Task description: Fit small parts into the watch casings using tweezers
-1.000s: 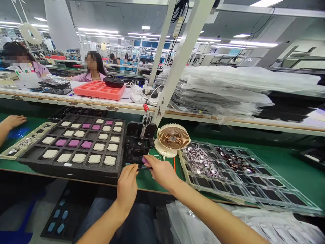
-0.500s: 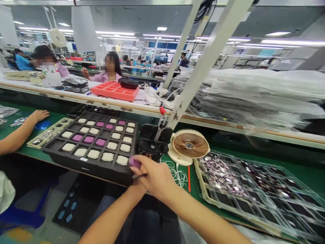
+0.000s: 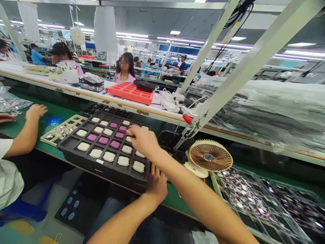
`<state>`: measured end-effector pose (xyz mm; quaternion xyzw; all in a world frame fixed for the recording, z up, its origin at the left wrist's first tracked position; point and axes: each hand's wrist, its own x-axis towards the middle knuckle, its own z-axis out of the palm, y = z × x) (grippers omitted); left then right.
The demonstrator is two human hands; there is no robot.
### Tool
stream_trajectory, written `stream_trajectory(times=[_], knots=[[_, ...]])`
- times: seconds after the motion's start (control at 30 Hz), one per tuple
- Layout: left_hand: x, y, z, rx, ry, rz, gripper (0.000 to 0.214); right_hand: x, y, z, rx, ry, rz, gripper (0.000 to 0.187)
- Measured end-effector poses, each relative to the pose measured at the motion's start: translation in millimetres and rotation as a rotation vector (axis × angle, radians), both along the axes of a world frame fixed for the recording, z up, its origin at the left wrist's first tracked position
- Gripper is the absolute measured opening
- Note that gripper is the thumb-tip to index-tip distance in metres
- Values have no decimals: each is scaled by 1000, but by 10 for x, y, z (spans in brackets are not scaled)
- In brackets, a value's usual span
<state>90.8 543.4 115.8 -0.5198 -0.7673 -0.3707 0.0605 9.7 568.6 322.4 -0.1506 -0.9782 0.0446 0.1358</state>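
My right hand (image 3: 143, 140) reaches over a black foam tray (image 3: 142, 184), closed on a thin dark stick-like tool (image 3: 131, 135). Its fingertips are beside a purple piece (image 3: 120, 135) lying in one of the tray's compartments. Other compartments hold cream pieces (image 3: 123, 161) and more purple pieces (image 3: 103, 140). My left hand (image 3: 157, 184) is at the tray's right edge, below my right forearm. Its fingers look stretched out and slightly apart, blurred, with no object visible in them; the forearm hides the fingertips.
Right of the tray stand a black clamp fixture with a red-tipped lever (image 3: 187, 118) and a small fan (image 3: 210, 156). Clear trays of shiny small parts (image 3: 246, 193) lie farther right. A co-worker's hand (image 3: 37, 111) is at left, beside a cream parts tray (image 3: 50, 137). A shelf edge (image 3: 122, 105) runs behind.
My right hand has moved up over the tray; the purple piece it held now lies in a compartment. My left hand has come apart from the right. The view has shifted.
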Motion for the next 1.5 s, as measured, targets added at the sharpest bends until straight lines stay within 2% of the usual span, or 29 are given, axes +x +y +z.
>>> stream_trajectory(times=[0.07,0.13,0.2,0.23,0.3,0.37,0.43,0.47,0.53,0.63,0.67,0.77,0.83,0.9,1.03,1.23,1.37,1.5], knots=[[12,19,-41,-24,-10,4,48,451,115,282,100,246,-110,18],[21,18,-56,-34,-18,7,47,810,325,575,245,549,-300,22],[25,-2,-51,-36,-19,1,48,1014,624,804,312,644,-483,24],[27,-21,-45,-34,-15,-3,49,1057,796,882,296,600,-556,22],[42,-88,-36,-29,2,-7,50,1048,1138,973,166,403,-632,23],[79,-198,-41,-28,30,-1,50,962,1394,1000,0,218,-578,27],[134,-328,-62,-32,63,12,49,883,1492,976,-108,129,-477,30],[163,-388,-79,-35,80,19,47,876,1477,940,-121,140,-440,29],[212,-472,-118,-42,110,33,45,969,1340,797,-57,315,-383,27],[243,-504,-180,-51,140,39,45,1333,1000,383,180,786,-192,21],[244,-498,-199,-53,149,36,45,1473,888,208,233,864,-87,18],[237,-475,-244,-49,168,23,48,1782,655,-292,241,862,151,28],[235,-467,-259,-42,162,15,49,1844,607,-526,188,817,181,38],[238,-469,-260,-34,138,11,49,1812,621,-671,137,841,175,43],[254,-489,-235,-28,108,26,51,1675,675,-837,42,962,209,49],[256,-463,-225,-4,172,9,53,1643,721,-1017,-20,1031,126,45],[249,-437,-217,-2,185,19,53,1696,747,-1008,-26,996,160,47],[242,-426,-224,-19,162,-4,54,1758,807,-898,39,893,222,49]])
